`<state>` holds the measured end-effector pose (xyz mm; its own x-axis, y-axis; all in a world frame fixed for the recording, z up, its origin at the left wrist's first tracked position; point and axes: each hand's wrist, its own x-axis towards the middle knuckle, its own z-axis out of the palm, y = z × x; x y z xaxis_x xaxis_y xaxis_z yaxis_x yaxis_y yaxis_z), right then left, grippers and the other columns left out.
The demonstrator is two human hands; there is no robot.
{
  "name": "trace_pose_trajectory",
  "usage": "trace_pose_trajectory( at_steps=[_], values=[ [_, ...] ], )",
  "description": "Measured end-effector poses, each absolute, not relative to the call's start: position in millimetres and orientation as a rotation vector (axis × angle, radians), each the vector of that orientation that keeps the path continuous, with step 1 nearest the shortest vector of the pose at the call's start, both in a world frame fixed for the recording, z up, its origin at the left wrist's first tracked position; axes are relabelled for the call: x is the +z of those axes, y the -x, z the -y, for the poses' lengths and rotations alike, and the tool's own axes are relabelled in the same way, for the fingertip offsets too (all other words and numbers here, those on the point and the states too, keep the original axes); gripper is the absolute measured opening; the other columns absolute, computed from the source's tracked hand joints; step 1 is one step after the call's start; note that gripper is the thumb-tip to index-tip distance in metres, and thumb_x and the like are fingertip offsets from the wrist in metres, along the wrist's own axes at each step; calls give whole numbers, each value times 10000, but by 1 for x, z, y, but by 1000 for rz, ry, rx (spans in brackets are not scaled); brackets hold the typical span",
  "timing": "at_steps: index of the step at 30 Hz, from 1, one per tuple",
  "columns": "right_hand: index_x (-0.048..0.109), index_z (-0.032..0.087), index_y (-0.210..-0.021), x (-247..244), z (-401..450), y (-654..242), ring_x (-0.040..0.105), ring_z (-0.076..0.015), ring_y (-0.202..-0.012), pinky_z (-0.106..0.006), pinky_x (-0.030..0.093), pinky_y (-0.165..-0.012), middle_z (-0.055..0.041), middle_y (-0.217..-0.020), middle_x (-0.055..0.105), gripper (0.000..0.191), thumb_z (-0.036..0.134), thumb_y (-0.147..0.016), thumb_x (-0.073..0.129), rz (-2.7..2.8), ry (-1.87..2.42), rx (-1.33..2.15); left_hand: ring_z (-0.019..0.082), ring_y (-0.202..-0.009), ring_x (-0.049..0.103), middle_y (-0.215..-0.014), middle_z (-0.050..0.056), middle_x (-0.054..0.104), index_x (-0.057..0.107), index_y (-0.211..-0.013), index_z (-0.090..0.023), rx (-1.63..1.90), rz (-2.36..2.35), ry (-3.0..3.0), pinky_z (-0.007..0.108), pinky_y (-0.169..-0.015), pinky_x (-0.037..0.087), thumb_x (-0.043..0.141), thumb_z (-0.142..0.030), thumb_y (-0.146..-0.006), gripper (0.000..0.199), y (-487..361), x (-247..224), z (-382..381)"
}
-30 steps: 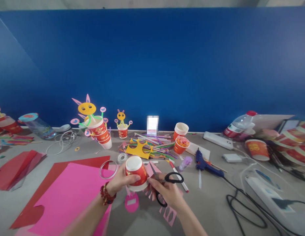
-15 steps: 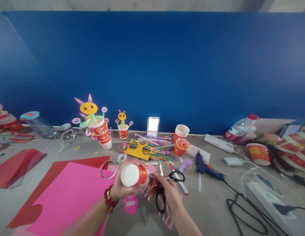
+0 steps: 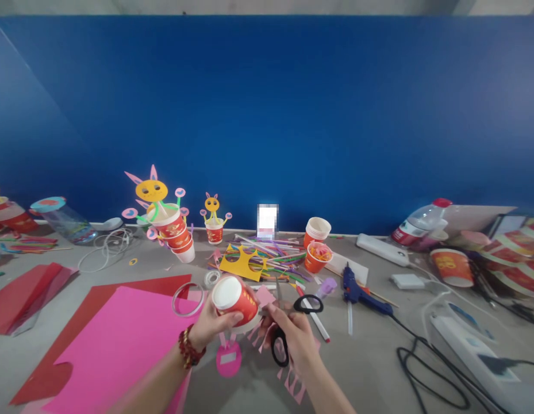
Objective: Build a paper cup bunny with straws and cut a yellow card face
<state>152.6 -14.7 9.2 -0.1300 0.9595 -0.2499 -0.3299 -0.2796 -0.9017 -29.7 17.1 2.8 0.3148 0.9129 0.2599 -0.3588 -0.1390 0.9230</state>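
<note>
My left hand (image 3: 206,326) is closed around a red paper cup (image 3: 243,305), its white round end tilted up toward me. In my right hand (image 3: 295,333) are black-handled scissors (image 3: 308,303) with their blades spread apart. A small pink paper piece (image 3: 264,295) sits at the right fingertips, beside the cup. Below the cup lies a bright pink oval cut-out (image 3: 229,361) with a pale strip on it. Pink paper scraps with cut holes (image 3: 292,385) lie under my right wrist.
Pink paper (image 3: 115,345) overlaps red sheets at left. Behind stand bunny-faced cup figures (image 3: 169,230), a yellow paper scrap (image 3: 243,263), several pipe cleaners (image 3: 288,261) and stacked cups (image 3: 316,230). To the right are a blue glue gun (image 3: 357,292), cables and a power strip (image 3: 469,356).
My left hand has turned the cup, so its white end faces more upward and more of its red side shows. My right hand stays nearly in place with the scissors.
</note>
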Motion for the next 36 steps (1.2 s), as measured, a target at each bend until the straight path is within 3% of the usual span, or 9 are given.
trace_pose_trajectory(
  at_steps=[6, 11, 18, 27, 36],
  values=[
    [700, 139, -521, 11, 16, -154, 585, -150, -436, -242, 462, -436, -61, -483, 652, 575, 694, -655, 776, 961, 1120, 1584, 257, -841, 706, -943, 114, 745, 644, -1061, -146, 1109, -615, -1190, 353, -754, 572, 811, -414, -720, 465, 36, 4, -21],
    [710, 155, -631, 11, 18, -154, 595, -151, -452, -241, 467, -456, -32, -488, 646, 489, 632, -712, 780, 1052, 1066, 1529, 238, -777, 704, -873, 102, 742, 651, -1015, -137, 1033, -568, -1164, 315, -684, 560, 803, -425, -719, 441, 36, 9, -24],
    [690, 134, -553, 13, 18, -154, 600, -152, -399, -242, 484, -423, -59, -473, 661, 538, 646, -691, 781, 826, 1066, 1554, 294, -893, 698, -990, 127, 728, 627, -1080, -184, 1301, -622, -1326, 429, -771, 582, 785, -488, -726, 492, 27, 3, -17],
    [688, 122, -510, 16, 17, -146, 581, -133, -340, -192, 369, -323, -60, -473, 661, 502, 584, -649, 827, 636, 1058, 1624, 328, -990, 690, -1079, 84, 729, 551, -1135, -290, 1418, -622, -1743, 525, -919, 537, 813, -166, -661, 556, 29, 10, -8],
    [720, 131, -574, 9, 17, -149, 566, -125, -340, -198, 377, -329, -56, -528, 680, 512, 628, -667, 802, 722, 1125, 1538, 292, -944, 690, -1008, 84, 732, 586, -1079, -232, 1381, -625, -1472, 458, -869, 554, 819, -300, -705, 447, 23, 4, -11]
  ],
)
